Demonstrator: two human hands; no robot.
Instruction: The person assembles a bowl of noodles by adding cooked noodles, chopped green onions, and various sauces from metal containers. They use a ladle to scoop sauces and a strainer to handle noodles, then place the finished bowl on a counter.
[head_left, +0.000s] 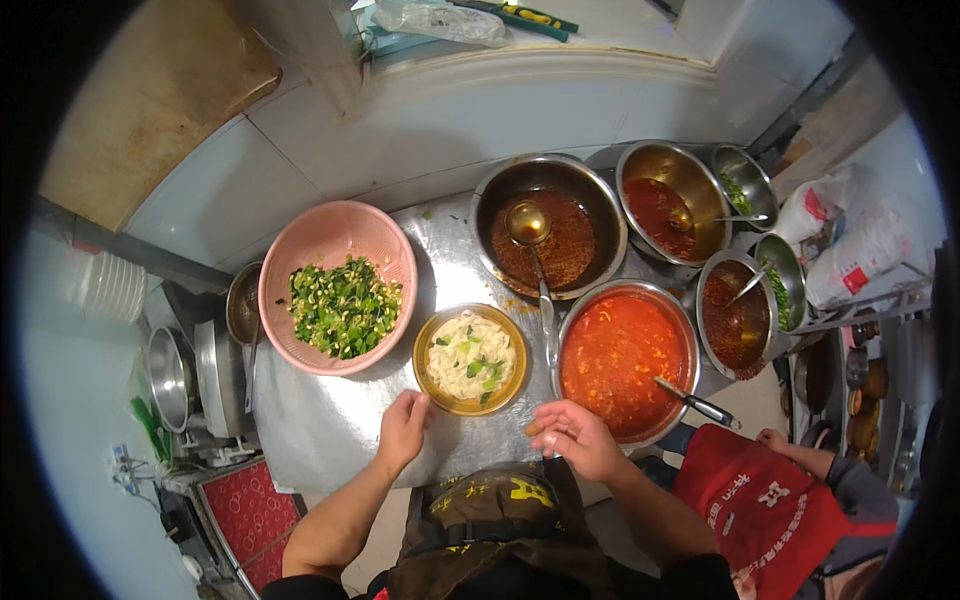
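Observation:
A yellow-brown bowl (520, 381) stands on the metal table in front of me, holding pale wide noodles (457, 360) with chopped greens on top. My left hand (403, 429) is at the bowl's lower left rim, fingers curled; whether they touch the rim is unclear. To the right of the bowl, my right hand (576, 441) hovers with fingers loosely bent and apart, gripping nothing that I can make out. Just beyond it is a steel basin of red soup with egg-like bits (622, 352), a ladle handle (697, 403) leaning over its rim.
A pink colander (274, 300) of chopped greens stands left. Behind are a pot of dark oily sauce (570, 247) with a ladle (529, 225) and a bowl of red sauce (652, 202). A chili oil bowl (739, 315) is at right. Another person in a red apron (757, 502) is close by.

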